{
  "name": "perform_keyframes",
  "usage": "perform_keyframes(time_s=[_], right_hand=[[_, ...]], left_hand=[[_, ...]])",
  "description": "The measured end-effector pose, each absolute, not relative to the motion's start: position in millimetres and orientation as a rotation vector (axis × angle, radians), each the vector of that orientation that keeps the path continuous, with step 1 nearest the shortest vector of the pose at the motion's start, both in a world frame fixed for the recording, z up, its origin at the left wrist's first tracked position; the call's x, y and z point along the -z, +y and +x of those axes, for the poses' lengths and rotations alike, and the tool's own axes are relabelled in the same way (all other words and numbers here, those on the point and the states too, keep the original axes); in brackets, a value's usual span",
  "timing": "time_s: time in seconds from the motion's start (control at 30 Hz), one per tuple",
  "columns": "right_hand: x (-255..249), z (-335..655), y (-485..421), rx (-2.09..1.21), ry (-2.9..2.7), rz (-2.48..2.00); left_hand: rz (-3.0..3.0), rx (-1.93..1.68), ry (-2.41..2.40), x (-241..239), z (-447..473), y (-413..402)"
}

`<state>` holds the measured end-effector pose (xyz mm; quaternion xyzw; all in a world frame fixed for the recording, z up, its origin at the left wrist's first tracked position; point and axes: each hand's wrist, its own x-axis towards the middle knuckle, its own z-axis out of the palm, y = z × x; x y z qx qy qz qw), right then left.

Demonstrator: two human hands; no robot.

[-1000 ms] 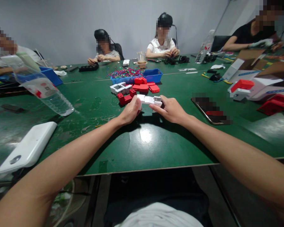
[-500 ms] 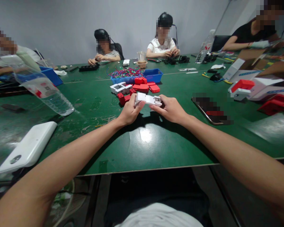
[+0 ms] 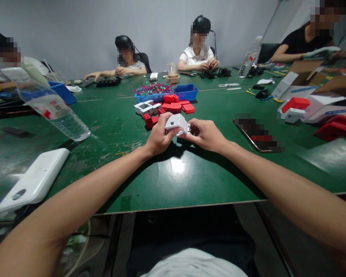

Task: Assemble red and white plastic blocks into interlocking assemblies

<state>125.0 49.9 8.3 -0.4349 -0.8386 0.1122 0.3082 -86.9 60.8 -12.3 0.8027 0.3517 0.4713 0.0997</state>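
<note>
Both of my hands meet over the green table [image 3: 173, 173]. My left hand [image 3: 158, 137] pinches a small white plastic housing [image 3: 175, 121] by its left side, with the housing tilted up. My right hand [image 3: 208, 134] grips the same piece from the right, fingers curled around its end, where a small metal part barely shows. Just beyond my hands lies a pile of red plastic parts [image 3: 173, 107] and white frame pieces [image 3: 145, 107].
A blue tray [image 3: 187, 92] of coloured wires stands behind the pile. A plastic water bottle [image 3: 54, 109] and a white power bank [image 3: 34, 181] lie at left. A phone [image 3: 258, 132] and boxes [image 3: 305, 96] sit at right. Several people work around the far side of the table.
The white housing has been lifted and tipped up from lying flat between my hands. My hands have drawn closer together. A person at the far left has stretched an arm across the table.
</note>
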Motion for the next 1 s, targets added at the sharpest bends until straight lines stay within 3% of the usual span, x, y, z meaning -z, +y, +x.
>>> perform_keyframes(time_s=[0.57,1.0], right_hand=[[-9.1,126.4,50.3,-0.300,-2.267,-1.080],[-8.2,126.1,52.7,-0.105,-2.065,-1.119]], left_hand=[[2.621,-1.362,0.864,17.2,-87.3,58.0],[2.681,-1.353,0.948,19.5,-87.0,63.5]])
